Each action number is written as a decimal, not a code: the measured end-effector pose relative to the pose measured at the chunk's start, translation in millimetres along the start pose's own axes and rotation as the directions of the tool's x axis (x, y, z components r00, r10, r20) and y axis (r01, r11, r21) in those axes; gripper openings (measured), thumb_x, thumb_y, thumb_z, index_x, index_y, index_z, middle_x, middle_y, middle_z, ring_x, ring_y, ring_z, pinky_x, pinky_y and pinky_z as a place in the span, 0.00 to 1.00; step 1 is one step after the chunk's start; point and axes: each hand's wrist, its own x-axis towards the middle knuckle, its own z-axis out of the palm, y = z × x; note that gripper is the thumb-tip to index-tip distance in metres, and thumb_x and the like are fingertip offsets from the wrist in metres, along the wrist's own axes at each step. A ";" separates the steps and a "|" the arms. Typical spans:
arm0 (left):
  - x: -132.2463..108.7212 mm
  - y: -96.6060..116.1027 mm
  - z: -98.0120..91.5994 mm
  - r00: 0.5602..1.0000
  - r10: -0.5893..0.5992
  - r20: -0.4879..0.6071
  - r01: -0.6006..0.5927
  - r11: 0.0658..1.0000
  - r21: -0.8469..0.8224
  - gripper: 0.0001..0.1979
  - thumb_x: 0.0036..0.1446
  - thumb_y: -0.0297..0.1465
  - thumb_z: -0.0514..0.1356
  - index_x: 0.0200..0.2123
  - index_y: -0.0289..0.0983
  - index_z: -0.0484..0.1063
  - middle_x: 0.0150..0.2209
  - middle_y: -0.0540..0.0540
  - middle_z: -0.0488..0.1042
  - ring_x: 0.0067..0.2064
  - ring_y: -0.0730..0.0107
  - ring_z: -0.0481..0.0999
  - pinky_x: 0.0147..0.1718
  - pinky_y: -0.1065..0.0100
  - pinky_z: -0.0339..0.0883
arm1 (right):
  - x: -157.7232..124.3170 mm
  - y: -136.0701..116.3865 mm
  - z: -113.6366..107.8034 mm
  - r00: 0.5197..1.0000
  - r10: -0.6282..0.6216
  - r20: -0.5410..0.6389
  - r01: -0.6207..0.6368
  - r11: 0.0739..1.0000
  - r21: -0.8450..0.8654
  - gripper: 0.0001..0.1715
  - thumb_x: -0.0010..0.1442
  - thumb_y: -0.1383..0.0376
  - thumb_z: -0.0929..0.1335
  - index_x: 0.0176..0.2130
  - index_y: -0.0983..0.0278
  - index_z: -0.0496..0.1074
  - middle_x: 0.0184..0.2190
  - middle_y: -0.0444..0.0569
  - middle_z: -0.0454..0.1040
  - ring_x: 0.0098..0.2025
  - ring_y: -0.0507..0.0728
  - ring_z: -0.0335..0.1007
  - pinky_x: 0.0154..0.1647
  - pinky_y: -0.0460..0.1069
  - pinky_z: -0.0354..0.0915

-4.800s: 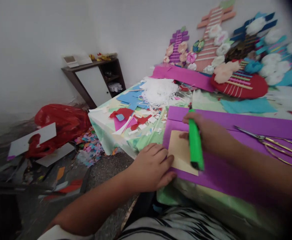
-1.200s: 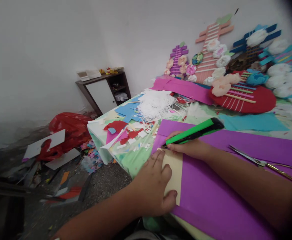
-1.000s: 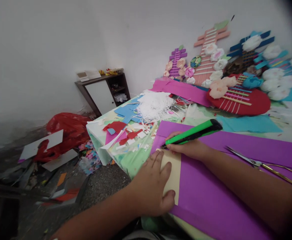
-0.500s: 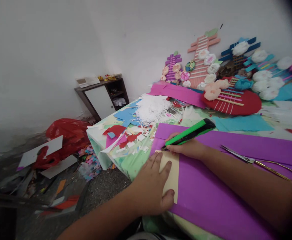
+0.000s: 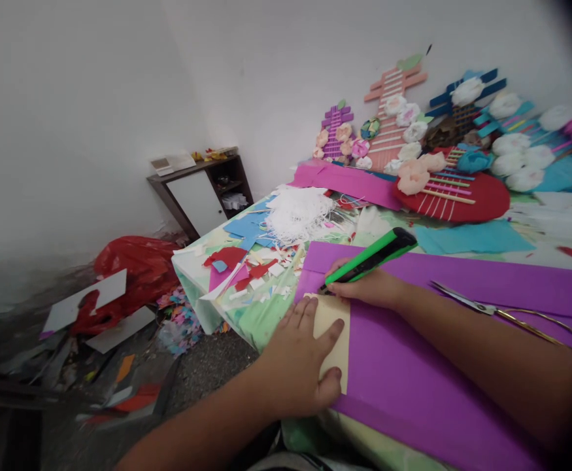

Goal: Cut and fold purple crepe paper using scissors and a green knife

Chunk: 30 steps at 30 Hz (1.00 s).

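Note:
My left hand [image 5: 301, 365] lies flat, fingers spread, pressing a cream card piece [image 5: 337, 340] onto a large purple sheet [image 5: 413, 366] at the table's near edge. My right hand [image 5: 367, 286] grips a green utility knife [image 5: 370, 256]. The knife's tip touches the purple sheet at the card's far edge, and its body slants up to the right.
Gold-handled scissors [image 5: 506, 314] lie on the purple sheet at right. Paper scraps [image 5: 251, 261] and white shreds [image 5: 299, 212] cover the table's left part. Paper-flower decorations [image 5: 442, 144] lean on the back wall. A red bag [image 5: 133, 268] and litter cover the floor beside a dark cabinet [image 5: 202, 190].
4.8 seconds ago the knife stood upright over the card; it now lies slanted with its tip at the card's far edge. Over the last second both hands have stayed almost still.

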 end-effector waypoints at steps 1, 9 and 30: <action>0.0 0.5 -0.2 1.000 -0.001 -0.002 0.001 1.000 0.016 0.32 0.52 0.42 0.51 0.59 0.39 0.50 0.61 0.33 0.43 0.61 0.41 0.41 0.54 0.45 0.43 | -0.2 -0.1 -0.3 1.000 0.004 -0.003 -0.004 1.000 0.007 0.09 0.48 0.63 0.65 0.31 0.65 0.68 0.21 0.42 0.67 0.24 0.49 0.64 0.27 0.45 0.62; 3.9 3.3 -3.9 0.999 0.038 0.000 -0.038 0.994 0.101 0.33 0.49 0.42 0.52 0.57 0.35 0.54 0.59 0.30 0.49 0.60 0.40 0.45 0.54 0.47 0.45 | -1.9 -2.9 -4.8 0.999 -0.039 0.004 0.039 0.999 0.024 0.07 0.47 0.64 0.65 0.29 0.66 0.66 0.20 0.41 0.67 0.23 0.48 0.62 0.27 0.45 0.61; 9.4 1.5 -1.2 0.998 0.027 0.051 -0.027 1.000 0.007 0.33 0.49 0.43 0.51 0.58 0.39 0.51 0.60 0.31 0.44 0.60 0.36 0.42 0.53 0.45 0.44 | -2.6 -1.5 -9.0 0.998 -0.045 0.037 0.044 0.999 0.025 0.08 0.47 0.63 0.66 0.29 0.65 0.68 0.22 0.42 0.67 0.25 0.48 0.63 0.28 0.45 0.62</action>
